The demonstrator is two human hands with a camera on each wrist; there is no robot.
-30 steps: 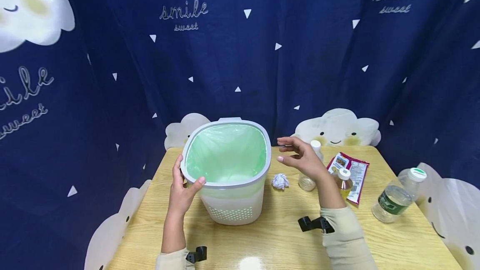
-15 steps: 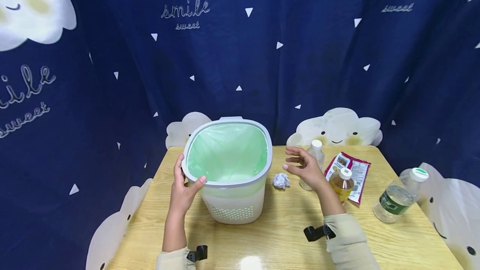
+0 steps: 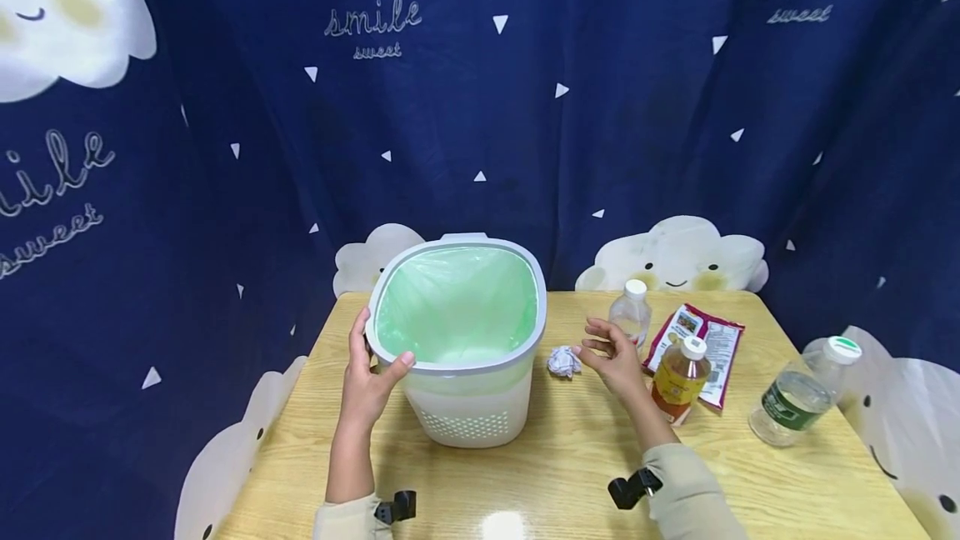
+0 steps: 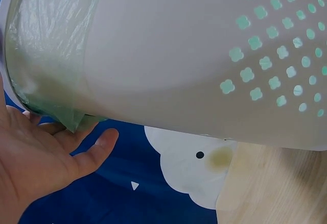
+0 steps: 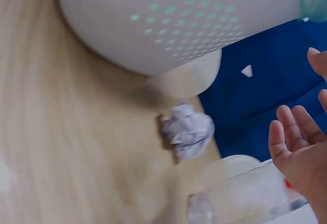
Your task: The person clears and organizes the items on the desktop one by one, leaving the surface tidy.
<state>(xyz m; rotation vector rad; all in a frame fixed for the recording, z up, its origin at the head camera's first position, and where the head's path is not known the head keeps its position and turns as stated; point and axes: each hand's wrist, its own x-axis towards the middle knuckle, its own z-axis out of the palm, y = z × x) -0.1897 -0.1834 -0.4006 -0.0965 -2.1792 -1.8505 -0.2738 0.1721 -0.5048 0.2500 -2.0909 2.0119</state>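
A white trash bin (image 3: 465, 415) with a grey rim and pierced lower wall stands upright on the table, lined with a green trash bag (image 3: 457, 302). At its left front corner my left hand (image 3: 365, 382) holds the rim, thumb on the front edge and fingers along the side. The left wrist view shows that hand (image 4: 46, 157) beside the bag's folded-over edge. My right hand (image 3: 617, 361), relaxed and holding nothing, hovers right of a crumpled paper ball (image 3: 564, 362). Behind it stands a clear bottle (image 3: 632, 315) with a white cap, partly covered by the fingers.
An amber drink bottle (image 3: 677, 382) stands right of my right hand, before a red-and-white snack packet (image 3: 723, 348). Farther right is a clear bottle with a green label (image 3: 787, 407). A blue curtain (image 3: 480, 107) hangs behind the wooden table (image 3: 570, 473).
My right hand has come down and toward me, slightly right, to beside the paper ball, uncovering more of the clear and amber bottles. The left hand stays on the bin's rim.
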